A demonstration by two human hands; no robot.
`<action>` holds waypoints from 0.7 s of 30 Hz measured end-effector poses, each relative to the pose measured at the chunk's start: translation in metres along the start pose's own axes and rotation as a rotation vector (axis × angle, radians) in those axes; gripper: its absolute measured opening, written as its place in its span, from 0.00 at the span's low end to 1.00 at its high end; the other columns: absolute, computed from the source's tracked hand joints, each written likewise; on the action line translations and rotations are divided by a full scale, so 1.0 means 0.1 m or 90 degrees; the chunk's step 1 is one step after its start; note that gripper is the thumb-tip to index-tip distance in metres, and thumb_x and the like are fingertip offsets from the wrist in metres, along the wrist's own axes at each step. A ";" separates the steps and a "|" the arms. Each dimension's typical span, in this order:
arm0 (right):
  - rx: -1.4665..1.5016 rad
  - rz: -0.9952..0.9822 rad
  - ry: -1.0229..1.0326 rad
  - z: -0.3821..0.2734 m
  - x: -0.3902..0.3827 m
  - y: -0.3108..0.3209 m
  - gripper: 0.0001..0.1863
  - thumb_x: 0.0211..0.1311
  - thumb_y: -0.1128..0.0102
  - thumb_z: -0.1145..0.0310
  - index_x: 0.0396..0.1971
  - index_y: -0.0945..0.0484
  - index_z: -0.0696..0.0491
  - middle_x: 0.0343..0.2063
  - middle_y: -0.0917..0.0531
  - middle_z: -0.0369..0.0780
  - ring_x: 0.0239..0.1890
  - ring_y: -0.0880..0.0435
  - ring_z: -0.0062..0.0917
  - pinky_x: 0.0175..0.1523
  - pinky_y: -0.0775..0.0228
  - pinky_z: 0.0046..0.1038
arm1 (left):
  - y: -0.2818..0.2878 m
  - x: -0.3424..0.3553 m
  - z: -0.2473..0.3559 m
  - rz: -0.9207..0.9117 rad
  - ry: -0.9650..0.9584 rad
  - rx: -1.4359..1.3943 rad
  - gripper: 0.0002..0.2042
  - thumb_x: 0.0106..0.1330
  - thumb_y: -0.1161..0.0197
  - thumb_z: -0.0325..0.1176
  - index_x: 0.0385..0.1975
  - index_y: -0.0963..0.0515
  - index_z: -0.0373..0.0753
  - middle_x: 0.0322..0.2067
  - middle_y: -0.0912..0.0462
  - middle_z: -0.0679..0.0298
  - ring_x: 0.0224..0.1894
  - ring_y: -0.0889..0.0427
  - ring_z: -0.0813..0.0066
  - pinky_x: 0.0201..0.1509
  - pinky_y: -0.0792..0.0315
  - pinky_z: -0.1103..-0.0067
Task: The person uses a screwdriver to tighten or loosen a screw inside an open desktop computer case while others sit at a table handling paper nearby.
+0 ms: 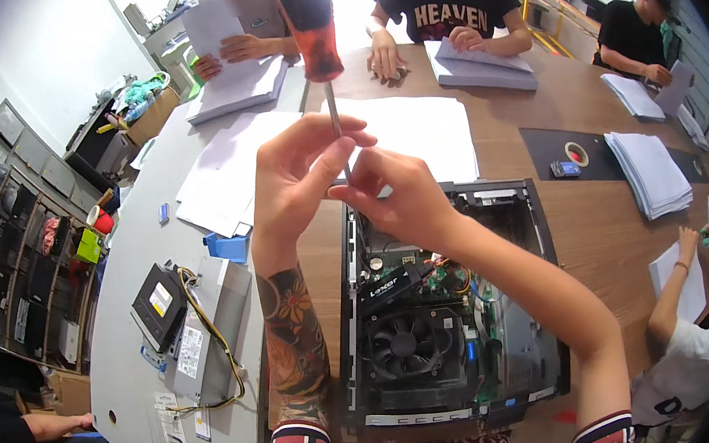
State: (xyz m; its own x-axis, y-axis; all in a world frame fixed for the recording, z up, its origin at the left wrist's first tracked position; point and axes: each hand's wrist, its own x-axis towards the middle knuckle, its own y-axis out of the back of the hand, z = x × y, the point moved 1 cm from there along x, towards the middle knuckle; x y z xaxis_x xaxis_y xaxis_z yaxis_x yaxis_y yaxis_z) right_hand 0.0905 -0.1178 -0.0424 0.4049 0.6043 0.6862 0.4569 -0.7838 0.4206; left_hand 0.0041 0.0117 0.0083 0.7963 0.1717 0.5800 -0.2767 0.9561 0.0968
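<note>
Over an open desktop computer case [429, 417], both my hands are raised together. A screwdriver [321, 50] with an orange and black handle stands upright, handle at the top. My left hand [297, 180] pinches its metal shaft between thumb and fingers. Beside it, my right hand [404, 194] has thumb and fingertips closed around the tip end; whether a small part is also held there cannot be made out. Inside the case lie a black cooling fan [402, 345], a green circuit board and a black rectangular drive [387, 290] with a cable.
Left of the case, a metal power supply [203, 348] with yellow and black cables lies beside a black disc drive [158, 307]. Nearby is a blue plastic part [226, 247]. Paper stacks [651, 174] cover other spots. Several people sit around the table, handling papers.
</note>
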 end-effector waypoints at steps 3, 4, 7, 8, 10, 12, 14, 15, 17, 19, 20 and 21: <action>0.041 0.009 0.006 -0.08 -0.06 -0.06 0.15 0.62 0.32 0.61 0.33 0.25 0.57 0.24 0.21 0.41 0.24 0.21 0.31 0.33 0.27 0.32 | 0.04 -0.02 -0.03 0.028 0.005 0.041 0.11 0.65 0.34 0.25 0.45 0.20 0.29 0.35 0.13 0.56 0.39 0.14 0.74 0.46 0.22 0.79; 0.069 0.007 -0.004 -0.11 -0.06 -0.08 0.15 0.62 0.33 0.61 0.36 0.25 0.57 0.26 0.20 0.42 0.25 0.20 0.31 0.34 0.26 0.32 | 0.04 -0.03 0.02 0.042 0.018 0.088 0.11 0.65 0.33 0.27 0.44 0.20 0.30 0.34 0.12 0.56 0.36 0.13 0.75 0.41 0.20 0.80; 0.150 -0.095 -0.052 0.01 -0.17 -0.03 0.18 0.69 0.41 0.63 0.52 0.25 0.60 0.39 0.16 0.46 0.42 0.15 0.35 0.50 0.24 0.34 | -0.10 0.02 0.01 0.050 0.073 -0.030 0.08 0.66 0.33 0.27 0.41 0.22 0.32 0.32 0.12 0.54 0.39 0.12 0.71 0.38 0.19 0.80; 0.179 -0.112 -0.052 0.01 -0.21 -0.04 0.18 0.71 0.43 0.64 0.54 0.25 0.60 0.41 0.15 0.46 0.45 0.14 0.35 0.52 0.25 0.34 | -0.13 0.00 -0.01 0.055 0.064 -0.072 0.07 0.67 0.35 0.27 0.40 0.24 0.34 0.33 0.12 0.53 0.39 0.12 0.70 0.38 0.18 0.79; 0.222 -0.122 -0.094 0.01 -0.23 -0.02 0.17 0.72 0.45 0.66 0.54 0.25 0.60 0.42 0.15 0.46 0.47 0.15 0.34 0.54 0.25 0.34 | -0.12 0.01 -0.03 0.039 0.073 -0.077 0.06 0.68 0.37 0.27 0.40 0.25 0.34 0.34 0.13 0.52 0.41 0.12 0.68 0.40 0.18 0.78; 0.257 -0.139 -0.137 -0.03 -0.21 0.01 0.16 0.73 0.47 0.67 0.54 0.25 0.61 0.44 0.15 0.47 0.48 0.15 0.33 0.55 0.25 0.33 | -0.08 0.01 -0.02 0.026 0.079 -0.089 0.05 0.69 0.39 0.26 0.40 0.27 0.35 0.36 0.13 0.51 0.42 0.12 0.66 0.42 0.18 0.78; 0.281 -0.163 -0.178 -0.02 -0.19 0.02 0.16 0.73 0.48 0.69 0.56 0.26 0.60 0.42 0.14 0.46 0.48 0.14 0.32 0.54 0.25 0.32 | -0.04 0.01 -0.03 0.033 0.035 -0.036 0.05 0.71 0.41 0.26 0.42 0.26 0.34 0.39 0.14 0.50 0.45 0.13 0.65 0.46 0.19 0.75; 0.259 -0.158 -0.158 -0.01 -0.19 0.01 0.15 0.73 0.48 0.70 0.55 0.24 0.58 0.39 0.13 0.45 0.45 0.13 0.31 0.52 0.24 0.31 | -0.04 0.00 -0.01 0.038 0.034 -0.034 0.05 0.71 0.41 0.26 0.42 0.26 0.34 0.39 0.14 0.50 0.45 0.13 0.65 0.46 0.19 0.75; 0.246 -0.144 -0.160 -0.03 -0.19 0.02 0.13 0.71 0.45 0.70 0.51 0.22 0.58 0.37 0.13 0.45 0.42 0.13 0.30 0.50 0.24 0.30 | -0.05 -0.01 0.03 0.052 0.046 -0.082 0.06 0.68 0.38 0.25 0.42 0.25 0.33 0.39 0.14 0.52 0.45 0.14 0.67 0.48 0.20 0.73; 0.235 -0.129 -0.164 -0.04 -0.18 0.02 0.12 0.70 0.42 0.70 0.47 0.19 0.59 0.35 0.12 0.44 0.39 0.12 0.29 0.48 0.23 0.29 | -0.02 0.00 0.00 0.023 0.018 -0.015 0.06 0.67 0.36 0.24 0.40 0.24 0.32 0.39 0.14 0.53 0.44 0.14 0.68 0.48 0.20 0.74; 0.226 -0.099 -0.165 -0.04 -0.18 0.02 0.10 0.68 0.39 0.69 0.43 0.17 0.59 0.34 0.12 0.44 0.38 0.12 0.28 0.47 0.23 0.28 | -0.01 0.00 -0.01 -0.008 -0.010 0.050 0.06 0.65 0.34 0.23 0.39 0.23 0.32 0.39 0.14 0.55 0.43 0.15 0.70 0.48 0.20 0.74; 0.217 -0.071 -0.167 -0.04 -0.18 0.02 0.09 0.65 0.35 0.69 0.39 0.15 0.59 0.33 0.11 0.44 0.36 0.12 0.26 0.45 0.22 0.27 | -0.02 0.00 -0.04 0.004 -0.033 0.080 0.06 0.61 0.31 0.22 0.35 0.20 0.31 0.35 0.14 0.58 0.39 0.15 0.74 0.45 0.21 0.77</action>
State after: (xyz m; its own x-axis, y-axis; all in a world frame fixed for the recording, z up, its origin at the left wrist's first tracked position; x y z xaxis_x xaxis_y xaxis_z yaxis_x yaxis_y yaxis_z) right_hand 0.0815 -0.1306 -0.0514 0.5054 0.7325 0.4561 0.7265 -0.6464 0.2332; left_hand 0.0073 0.0107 0.0046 0.7668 0.1620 0.6211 -0.3495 0.9170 0.1924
